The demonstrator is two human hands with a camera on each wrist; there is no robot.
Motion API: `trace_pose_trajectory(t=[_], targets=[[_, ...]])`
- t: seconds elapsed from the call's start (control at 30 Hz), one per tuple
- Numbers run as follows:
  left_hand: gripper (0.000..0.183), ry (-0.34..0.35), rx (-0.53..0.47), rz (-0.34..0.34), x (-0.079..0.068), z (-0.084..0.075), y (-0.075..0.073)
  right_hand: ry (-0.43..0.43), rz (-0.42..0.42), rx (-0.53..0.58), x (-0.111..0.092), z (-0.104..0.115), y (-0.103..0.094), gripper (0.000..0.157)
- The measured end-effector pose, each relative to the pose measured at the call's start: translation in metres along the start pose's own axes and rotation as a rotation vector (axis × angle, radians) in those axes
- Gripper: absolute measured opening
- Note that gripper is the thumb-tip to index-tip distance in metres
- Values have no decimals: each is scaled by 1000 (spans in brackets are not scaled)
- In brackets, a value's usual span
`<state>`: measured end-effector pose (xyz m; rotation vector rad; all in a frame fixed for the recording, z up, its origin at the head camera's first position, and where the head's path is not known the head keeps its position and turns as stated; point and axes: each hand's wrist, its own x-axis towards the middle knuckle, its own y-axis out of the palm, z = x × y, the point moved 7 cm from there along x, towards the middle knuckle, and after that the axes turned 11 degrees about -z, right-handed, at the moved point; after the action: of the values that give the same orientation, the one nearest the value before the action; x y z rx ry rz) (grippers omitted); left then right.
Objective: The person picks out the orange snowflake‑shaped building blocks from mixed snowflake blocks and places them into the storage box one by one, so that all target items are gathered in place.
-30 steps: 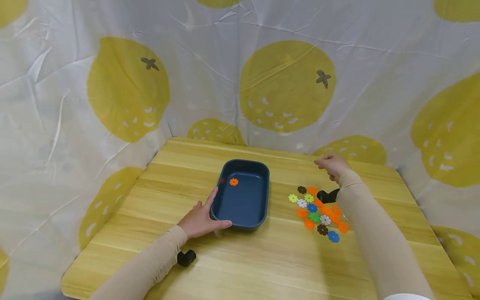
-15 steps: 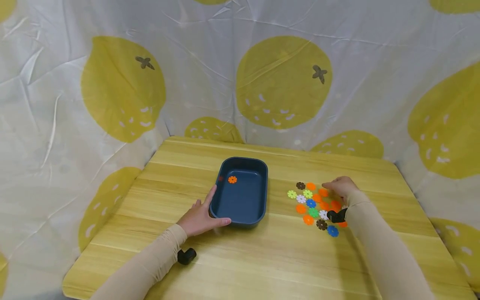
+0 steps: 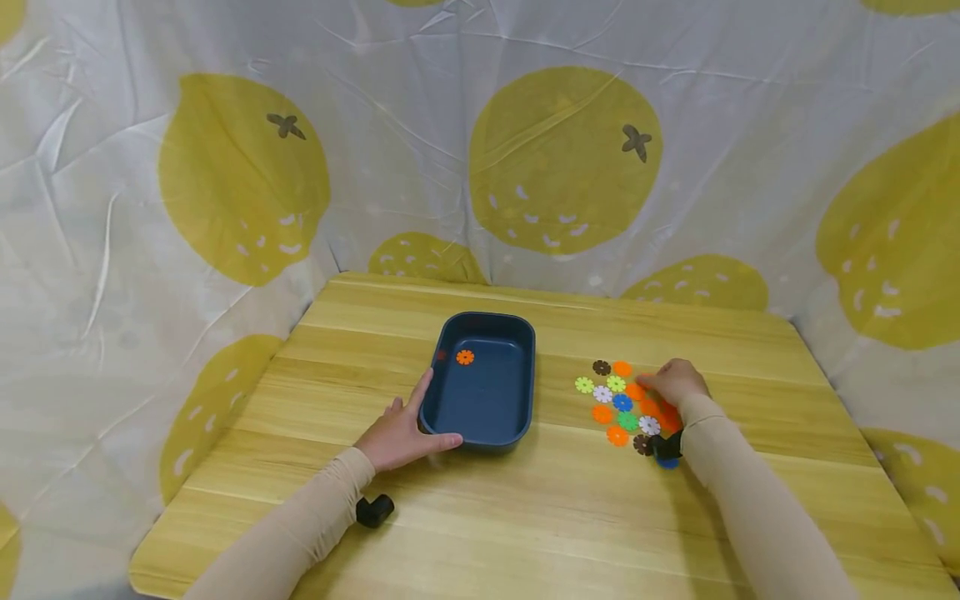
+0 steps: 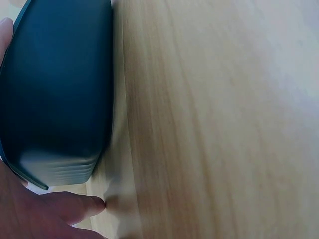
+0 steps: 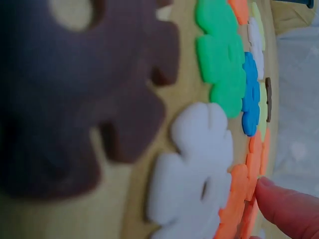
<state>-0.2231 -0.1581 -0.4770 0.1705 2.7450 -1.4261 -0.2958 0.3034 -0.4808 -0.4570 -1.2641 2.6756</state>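
Note:
A dark blue rectangular bin (image 3: 491, 404) stands mid-table with one orange snowflake building disc (image 3: 465, 357) in it. My left hand (image 3: 393, 437) rests against its near left corner, thumb and fingers spread along two sides. In the left wrist view, a fingertip lies beside the bin (image 4: 55, 89) over the table. My right hand (image 3: 678, 383) is low over the right part of a patch of flat snowflake discs. In the right wrist view its thumb (image 5: 284, 204) touches the edge of an orange disc (image 5: 254, 159). I cannot tell whether the fingers pinch it.
Around the right hand lie green (image 3: 627, 421), blue (image 3: 622, 402), white (image 3: 602, 394), brown (image 3: 602, 367) and other discs. The wooden table (image 3: 480, 525) meets a lemon-print curtain (image 3: 420, 125) behind. Black wrist mounts (image 3: 375, 511) hang under the sleeves.
My right hand has come down from above the far side of the discs and slightly left onto the orange ones. My left hand stays at the bin; the view shifts a little.

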Motion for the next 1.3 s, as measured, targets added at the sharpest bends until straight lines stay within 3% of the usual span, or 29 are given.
trace_pose_trajectory(t=[0.3,0.47,0.7,0.9,1.3], targets=[[122,-3,0,-1,0,-1,0,-15,-34,-73,1,3,-1,43],[122,-3,-4,0,-1,0,0,-25,-45,-40,1,4,-3,38],[122,-1,4,-4,0,-1,0,0,-50,83,7,-1,-5,24],[122,-3,6,-2,0,-1,-1,39,-4,225,11,0,-8,28],[121,3,5,-7,0,-1,0,22,117,494,1,55,-17,27]])
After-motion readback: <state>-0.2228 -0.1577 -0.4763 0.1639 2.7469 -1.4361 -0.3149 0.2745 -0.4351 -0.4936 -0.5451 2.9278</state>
